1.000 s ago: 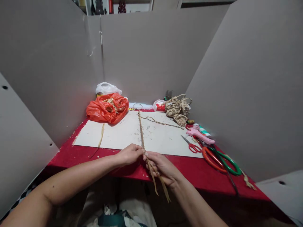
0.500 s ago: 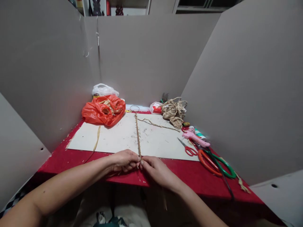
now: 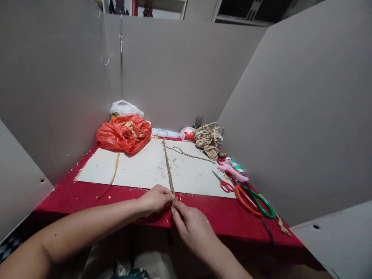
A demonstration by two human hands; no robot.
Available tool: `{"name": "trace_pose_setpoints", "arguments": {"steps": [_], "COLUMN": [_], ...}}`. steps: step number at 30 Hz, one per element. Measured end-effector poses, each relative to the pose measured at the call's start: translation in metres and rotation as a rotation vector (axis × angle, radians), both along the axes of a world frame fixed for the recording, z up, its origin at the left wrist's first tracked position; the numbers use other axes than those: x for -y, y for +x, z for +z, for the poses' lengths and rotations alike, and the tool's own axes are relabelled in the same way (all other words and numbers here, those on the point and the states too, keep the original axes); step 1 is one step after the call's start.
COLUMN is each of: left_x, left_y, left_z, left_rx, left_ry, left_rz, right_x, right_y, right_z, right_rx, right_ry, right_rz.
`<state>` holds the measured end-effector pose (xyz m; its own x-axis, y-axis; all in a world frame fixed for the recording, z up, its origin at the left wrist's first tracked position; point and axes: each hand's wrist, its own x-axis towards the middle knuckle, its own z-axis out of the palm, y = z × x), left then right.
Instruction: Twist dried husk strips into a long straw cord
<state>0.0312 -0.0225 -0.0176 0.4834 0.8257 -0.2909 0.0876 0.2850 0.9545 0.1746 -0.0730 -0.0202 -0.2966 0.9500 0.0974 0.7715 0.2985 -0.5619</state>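
A thin brown twisted cord runs across the white board toward me, with small frayed bits along its length. Its near end lies between my hands at the front edge of the table. My left hand is closed, pinching the cord from the left. My right hand pinches the same cord just below, thumb and forefinger pressed together. The fingertips hide the very end. A side strand of cord branches right near the far end.
An orange plastic bag of pale strips stands back left, a single dry strip near it. At right are a coil of straw rope, small red scissors, a pink glue gun and larger orange-and-green-handled tools. Grey panels surround the red-covered table.
My right hand has shifted slightly lower along the cord, and my left hand has turned a little, its fingers nearer the cord. The view has moved slightly to the right.
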Motion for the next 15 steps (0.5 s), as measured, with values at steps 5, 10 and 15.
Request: {"name": "trace_pose_setpoints", "arguments": {"steps": [5,10,15], "left_x": [0.005,0.006,0.009], "left_y": [-0.003,-0.02,-0.028], "left_z": [-0.002,-0.003,0.009], "left_rx": [0.116,0.193,0.147], "left_ry": [-0.127,-0.103,-0.065], "left_rz": [0.017,0.008,0.004], "right_x": [0.02,0.026,-0.008], "right_y": [-0.014,0.006,0.008], "right_z": [-0.016,0.011,0.023], "right_rx": [0.11,-0.131,-0.498], "right_ry": [0.044,-0.058,-0.071], "right_rz": [0.02,0.099,-0.197]}}
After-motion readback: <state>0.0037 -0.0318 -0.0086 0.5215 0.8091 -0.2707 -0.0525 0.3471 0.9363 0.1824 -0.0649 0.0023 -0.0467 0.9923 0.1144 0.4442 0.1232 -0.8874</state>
